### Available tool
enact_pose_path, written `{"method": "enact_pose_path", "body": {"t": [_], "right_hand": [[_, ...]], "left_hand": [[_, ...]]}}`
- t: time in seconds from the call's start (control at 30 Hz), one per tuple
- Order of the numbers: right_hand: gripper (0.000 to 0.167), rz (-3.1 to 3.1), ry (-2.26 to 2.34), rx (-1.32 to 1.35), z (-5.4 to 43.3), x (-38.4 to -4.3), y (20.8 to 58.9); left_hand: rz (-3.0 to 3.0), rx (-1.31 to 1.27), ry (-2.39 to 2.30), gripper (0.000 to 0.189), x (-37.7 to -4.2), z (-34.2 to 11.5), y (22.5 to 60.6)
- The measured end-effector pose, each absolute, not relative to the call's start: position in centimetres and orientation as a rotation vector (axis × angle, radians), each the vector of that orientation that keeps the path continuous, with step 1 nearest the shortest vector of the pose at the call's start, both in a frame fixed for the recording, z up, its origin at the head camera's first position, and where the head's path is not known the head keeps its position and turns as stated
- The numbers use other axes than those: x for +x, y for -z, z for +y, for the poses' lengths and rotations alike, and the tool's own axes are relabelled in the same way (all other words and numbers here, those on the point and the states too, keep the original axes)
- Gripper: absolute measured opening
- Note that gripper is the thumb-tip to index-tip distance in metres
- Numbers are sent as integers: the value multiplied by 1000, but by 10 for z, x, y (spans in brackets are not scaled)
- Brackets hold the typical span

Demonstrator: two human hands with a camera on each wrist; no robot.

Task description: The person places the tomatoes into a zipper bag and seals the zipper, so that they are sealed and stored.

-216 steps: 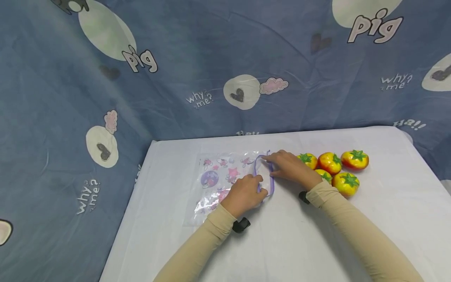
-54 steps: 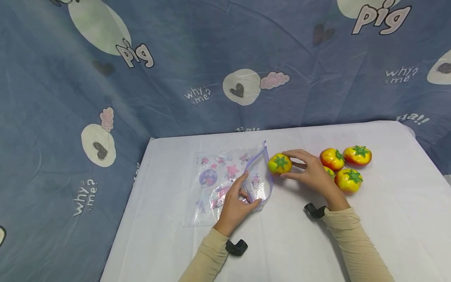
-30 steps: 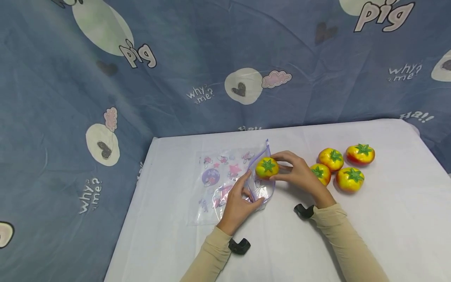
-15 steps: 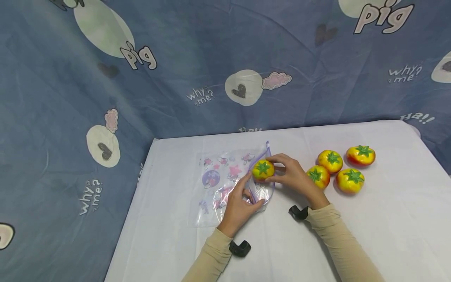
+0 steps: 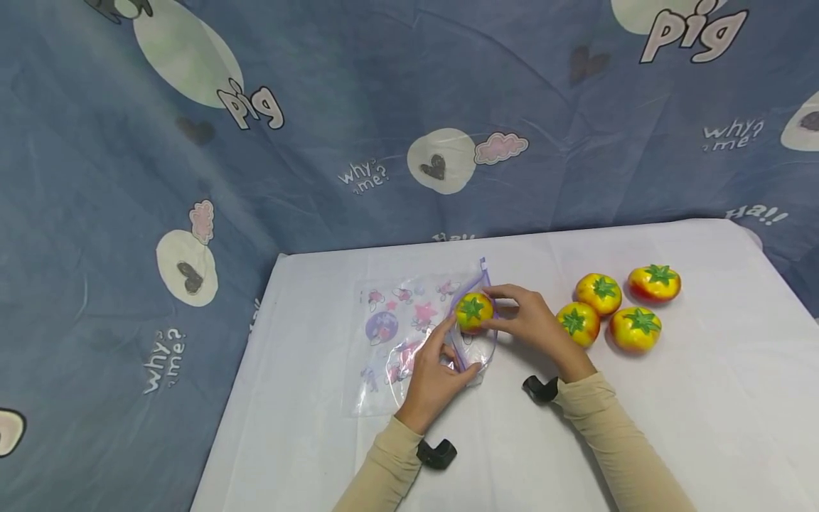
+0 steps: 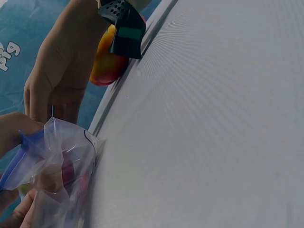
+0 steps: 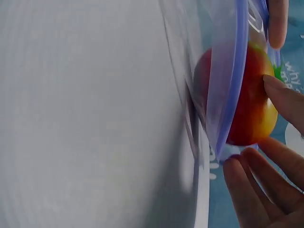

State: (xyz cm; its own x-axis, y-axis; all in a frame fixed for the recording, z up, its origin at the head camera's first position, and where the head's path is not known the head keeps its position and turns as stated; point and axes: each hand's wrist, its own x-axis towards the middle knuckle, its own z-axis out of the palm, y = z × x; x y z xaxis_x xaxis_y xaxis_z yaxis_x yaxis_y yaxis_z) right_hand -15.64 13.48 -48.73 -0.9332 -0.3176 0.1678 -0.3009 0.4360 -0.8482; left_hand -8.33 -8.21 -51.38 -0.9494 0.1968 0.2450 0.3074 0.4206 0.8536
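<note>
At the zip bag [image 5: 399, 323], head view: left hand [image 5: 431, 377] has its fingers curled on the purple-edged mouth.
Tomato [image 5: 474, 311], head view: in the bag's mouth, grasped by the fingers of the right hand [image 5: 534, 320].
Other tomatoes [image 5: 635, 329], head view: four on the white counter [image 5: 288, 427], right of the bag.
Patterned blue cloth [image 5: 320, 92], head view: behind the bag.
Bag, left wrist view: transparent, with the right hand beyond it.
Tomato, right wrist view: partly behind the bag's zip edge, fingertips touching its side.
</note>
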Motion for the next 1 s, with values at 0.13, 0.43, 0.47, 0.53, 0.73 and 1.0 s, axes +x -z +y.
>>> {"method": "enact_pose_path", "body": {"t": [0.13,0.43,0.47,0.53,0.73,1.0], "right_hand": [[52,2582,1606,-544,136,-157,488],[52,2592,1591,-600,125,-160,488],[51,2590,1592,-601,124,-160,488],[51,2587,1594,-602,121,-161,488],[52,2572,1591,-578,113,-164,487],[51,2587,1609,-625,103,-166,489]], "left_hand": [[-2544,-457,1581,93,-84,-82,514],[-2544,-463,1572,93,-82,-82,512],[-2545,-463,1576,94,-82,-82,511],[-2543,-466,1580,94,-81,-82,511],[-2532,-476,1577,95,-81,-82,511],[-2519,-505,1549,96,-81,-81,511]]}}
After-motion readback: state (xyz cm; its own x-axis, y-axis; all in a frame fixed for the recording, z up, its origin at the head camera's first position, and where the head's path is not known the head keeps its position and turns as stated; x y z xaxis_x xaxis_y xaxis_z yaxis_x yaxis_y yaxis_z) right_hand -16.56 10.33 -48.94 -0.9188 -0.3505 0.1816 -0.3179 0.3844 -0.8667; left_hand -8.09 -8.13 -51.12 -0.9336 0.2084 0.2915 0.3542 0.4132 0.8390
